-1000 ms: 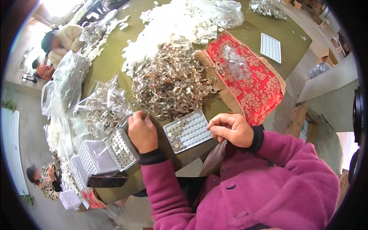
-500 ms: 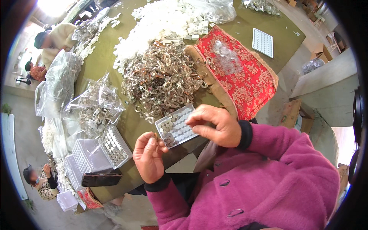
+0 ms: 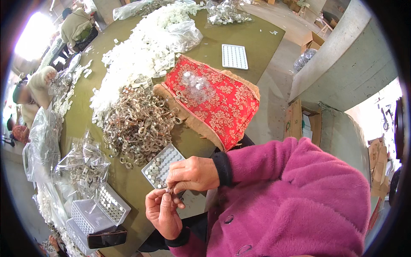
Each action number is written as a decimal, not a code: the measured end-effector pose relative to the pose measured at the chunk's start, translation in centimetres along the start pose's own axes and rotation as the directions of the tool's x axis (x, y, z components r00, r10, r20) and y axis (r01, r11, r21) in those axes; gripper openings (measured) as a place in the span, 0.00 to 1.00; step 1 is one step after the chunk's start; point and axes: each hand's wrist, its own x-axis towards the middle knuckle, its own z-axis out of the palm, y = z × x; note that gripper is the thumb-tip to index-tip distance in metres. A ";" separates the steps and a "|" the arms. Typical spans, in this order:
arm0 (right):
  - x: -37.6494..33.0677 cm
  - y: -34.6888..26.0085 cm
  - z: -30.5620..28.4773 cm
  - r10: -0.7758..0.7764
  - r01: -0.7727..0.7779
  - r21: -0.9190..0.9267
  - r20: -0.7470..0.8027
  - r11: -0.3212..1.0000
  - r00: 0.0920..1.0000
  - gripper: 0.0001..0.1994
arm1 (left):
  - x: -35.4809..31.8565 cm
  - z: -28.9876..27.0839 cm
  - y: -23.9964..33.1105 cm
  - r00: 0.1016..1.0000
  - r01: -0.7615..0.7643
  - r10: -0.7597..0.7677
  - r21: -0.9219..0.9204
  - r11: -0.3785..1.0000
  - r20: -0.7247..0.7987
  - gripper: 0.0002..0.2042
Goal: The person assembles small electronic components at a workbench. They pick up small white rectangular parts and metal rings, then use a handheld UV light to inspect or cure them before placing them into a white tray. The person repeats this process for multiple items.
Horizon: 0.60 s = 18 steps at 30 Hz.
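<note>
My left hand (image 3: 164,217) is closed at the fingertips on a small brownish piece whose kind I cannot make out. Pinched fingers of my right hand (image 3: 198,173) meet it there, and what they grip is hidden. Just beyond both hands, at the table edge, lies a white tray (image 3: 174,150) with rows of hollows. Round pale pieces (image 3: 155,171) fill its left part; the hollows at its far right hold none. A heap of small looped, translucent brownish bands (image 3: 137,124) rises behind the tray.
White tags (image 3: 132,60) are piled farther back. A red floral cloth (image 3: 218,103) lies right, with an empty tray (image 3: 234,56) beyond. Stacked clear trays (image 3: 92,216), a phone (image 3: 107,239) and a plastic bag (image 3: 83,165) stand left. Another person (image 3: 36,92) works far left.
My right hand has come from above the tray to meet my left hand's fingertips. The view has turned, so the table and its things appear farther left.
</note>
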 end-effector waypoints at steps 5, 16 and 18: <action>-1.3 0.0 -1.3 -0.011 0.008 -0.102 -0.028 0.995 1.000 0.06 | -0.6 1.2 -0.8 0.990 -0.122 0.105 0.194 0.973 0.095 0.14; -3.3 -1.1 -3.6 0.270 -0.267 0.192 0.011 0.944 0.963 0.03 | -0.2 3.9 -2.7 0.934 -0.357 0.322 0.391 0.848 0.154 0.13; -3.5 -1.2 -4.3 0.299 -0.291 0.193 -0.011 0.937 0.954 0.05 | 0.2 4.5 -2.7 0.950 -0.302 0.261 0.299 0.905 0.168 0.13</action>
